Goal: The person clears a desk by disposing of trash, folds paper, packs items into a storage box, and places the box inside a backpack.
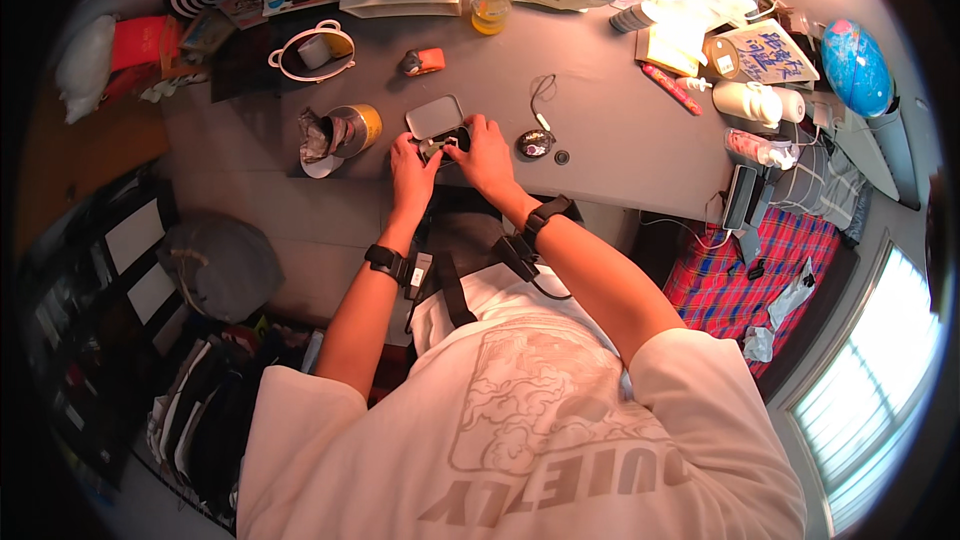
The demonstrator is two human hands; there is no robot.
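Observation:
A small metal tin lies at the table's front edge with its hinged lid raised away from me. My left hand grips its left side, the thumb reaching into it. On the opposite side, my right hand holds the tin's right edge, thumb and fingertips bent inward. Between the thumbs sits a small pale piece with something dark beside it; the fingers partly hide both. A yellow-banded can lies on its side left of my hands. Right of them rests a round black case with a cord.
Farther back on the grey table are a two-handled basket, an orange-and-grey object and a glass bottle of yellow liquid. A small dark ring lies right of the case. Bottles and a globe crowd the right end.

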